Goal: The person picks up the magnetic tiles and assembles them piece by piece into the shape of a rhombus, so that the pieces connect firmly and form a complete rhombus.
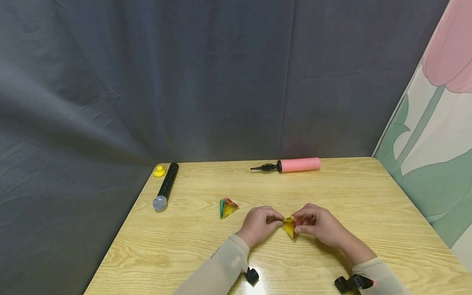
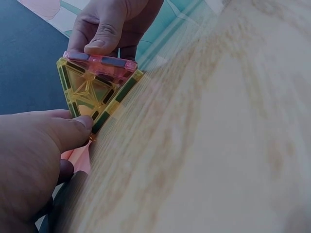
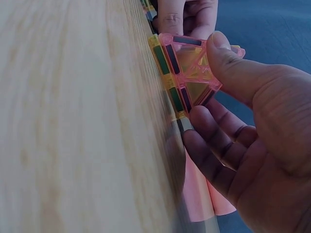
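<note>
Above the near middle of the table, both hands hold small see-through triangular magnetic tiles. My left hand [image 1: 259,224] pinches the lower corner of a yellow magnetic tile [image 2: 82,90] between thumb and fingers. A pink magnetic tile [image 3: 192,63] meets it at an edge, and my right hand [image 3: 272,107] grips the pink one with thumb and fingertips. Another yellow edge [image 3: 163,63] runs along the tabletop beneath them. To the left of my hands stands a little group of joined tiles [image 1: 228,208] in green, pink and yellow.
A black microphone [image 1: 167,185] with a silver head lies at the table's left side, beside a yellow rubber duck [image 1: 159,171]. Along the back edge rests a pink hand pump [image 1: 299,164] with a black nozzle. A dark curtain [image 1: 221,82] hangs behind the wooden table [image 1: 177,254].
</note>
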`<state>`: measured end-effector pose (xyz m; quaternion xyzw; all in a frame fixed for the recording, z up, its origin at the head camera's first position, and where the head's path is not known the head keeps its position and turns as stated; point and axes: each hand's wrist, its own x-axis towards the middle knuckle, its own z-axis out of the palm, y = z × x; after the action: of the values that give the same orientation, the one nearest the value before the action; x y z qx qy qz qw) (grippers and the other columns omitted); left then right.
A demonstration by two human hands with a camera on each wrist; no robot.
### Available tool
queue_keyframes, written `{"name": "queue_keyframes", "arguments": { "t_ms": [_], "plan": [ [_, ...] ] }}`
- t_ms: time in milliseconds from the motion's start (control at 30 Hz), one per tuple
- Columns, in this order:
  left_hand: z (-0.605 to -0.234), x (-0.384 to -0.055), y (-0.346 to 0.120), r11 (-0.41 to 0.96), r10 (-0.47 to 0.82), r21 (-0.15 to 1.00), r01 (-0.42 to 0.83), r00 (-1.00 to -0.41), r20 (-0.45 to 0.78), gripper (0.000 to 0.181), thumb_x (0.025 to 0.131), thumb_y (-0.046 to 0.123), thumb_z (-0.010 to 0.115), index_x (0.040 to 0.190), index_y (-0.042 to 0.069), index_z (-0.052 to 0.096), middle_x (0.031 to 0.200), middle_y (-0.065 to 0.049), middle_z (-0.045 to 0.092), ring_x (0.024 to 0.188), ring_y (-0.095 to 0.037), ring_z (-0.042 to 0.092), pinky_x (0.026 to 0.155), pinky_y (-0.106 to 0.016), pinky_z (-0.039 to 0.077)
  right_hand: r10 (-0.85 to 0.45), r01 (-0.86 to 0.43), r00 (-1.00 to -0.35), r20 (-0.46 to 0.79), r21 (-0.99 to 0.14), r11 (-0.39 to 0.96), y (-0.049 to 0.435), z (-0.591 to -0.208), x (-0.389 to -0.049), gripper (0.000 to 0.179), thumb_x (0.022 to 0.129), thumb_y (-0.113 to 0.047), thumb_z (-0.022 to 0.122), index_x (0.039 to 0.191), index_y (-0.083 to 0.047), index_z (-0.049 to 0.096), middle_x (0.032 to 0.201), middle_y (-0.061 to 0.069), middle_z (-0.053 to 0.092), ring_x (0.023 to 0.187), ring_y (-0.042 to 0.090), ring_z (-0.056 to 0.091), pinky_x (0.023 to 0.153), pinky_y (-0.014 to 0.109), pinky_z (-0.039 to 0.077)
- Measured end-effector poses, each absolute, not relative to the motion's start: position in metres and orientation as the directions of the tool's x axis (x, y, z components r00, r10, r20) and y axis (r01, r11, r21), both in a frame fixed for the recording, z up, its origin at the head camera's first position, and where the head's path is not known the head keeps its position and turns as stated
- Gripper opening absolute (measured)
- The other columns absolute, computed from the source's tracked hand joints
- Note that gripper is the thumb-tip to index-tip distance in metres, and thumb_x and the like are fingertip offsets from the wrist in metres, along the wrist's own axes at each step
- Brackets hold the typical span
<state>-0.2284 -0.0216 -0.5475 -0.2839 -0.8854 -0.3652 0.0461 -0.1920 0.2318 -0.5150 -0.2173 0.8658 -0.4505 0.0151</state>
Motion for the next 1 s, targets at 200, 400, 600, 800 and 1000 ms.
{"name": "queue_keyframes", "arguments": {
  "t_ms": [200,400,600,800,1000],
  "plan": [
    [-0.5471,-0.2283,-0.0208,0.572,0.465,0.634,0.520,-0.842,0.271,0.009,0.093,0.031,0.083,0.101,0.036,0.082,0.099,0.029,0.067,0.071,0.004,0.053,0.065,-0.017,0.046,-0.405,-0.367,-0.899,0.167,-0.792,0.488,0.2326,-0.5167,-0.1917,0.028,0.086,-0.021,0.087,0.112,-0.017,0.079,0.100,0.001,0.064,0.083,0.017,0.063,0.070,0.029,0.052],
    [-0.5472,-0.2279,-0.0214,0.575,0.469,0.627,0.527,-0.839,0.275,0.009,0.093,0.032,0.083,0.100,0.036,0.081,0.097,0.030,0.066,0.067,0.003,0.051,0.062,-0.017,0.045,-0.412,-0.364,-0.897,0.160,-0.798,0.481,0.2333,-0.5179,-0.1922,0.026,0.086,-0.021,0.086,0.111,-0.018,0.079,0.100,0.001,0.064,0.084,0.016,0.062,0.071,0.029,0.053],
    [-0.5469,-0.2280,-0.0211,0.568,0.479,0.615,0.547,-0.828,0.293,0.009,0.093,0.032,0.083,0.101,0.034,0.081,0.096,0.030,0.066,0.066,0.004,0.051,0.061,-0.016,0.044,-0.412,-0.359,-0.898,0.156,-0.802,0.478,0.2332,-0.5163,-0.1912,0.024,0.086,-0.018,0.086,0.109,-0.018,0.079,0.101,0.001,0.064,0.087,0.016,0.063,0.074,0.029,0.055],
    [-0.5473,-0.2279,-0.0208,0.568,0.480,0.613,0.549,-0.826,0.295,0.010,0.094,0.030,0.083,0.103,0.033,0.080,0.095,0.029,0.064,0.066,0.004,0.050,0.059,-0.016,0.044,-0.413,-0.357,-0.898,0.151,-0.800,0.482,0.2339,-0.5158,-0.1907,0.023,0.088,-0.019,0.085,0.110,-0.020,0.079,0.102,-0.002,0.067,0.082,0.016,0.059,0.069,0.028,0.051],
    [-0.5471,-0.2277,-0.0211,0.569,0.476,0.613,0.548,-0.827,0.298,0.011,0.094,0.030,0.082,0.105,0.031,0.080,0.094,0.025,0.064,0.067,0.004,0.050,0.061,-0.016,0.044,-0.401,-0.352,-0.903,0.156,-0.801,0.483,0.2344,-0.5174,-0.1918,0.022,0.087,-0.020,0.085,0.109,-0.021,0.080,0.100,-0.004,0.068,0.079,0.016,0.060,0.067,0.029,0.050]
  ]
}}
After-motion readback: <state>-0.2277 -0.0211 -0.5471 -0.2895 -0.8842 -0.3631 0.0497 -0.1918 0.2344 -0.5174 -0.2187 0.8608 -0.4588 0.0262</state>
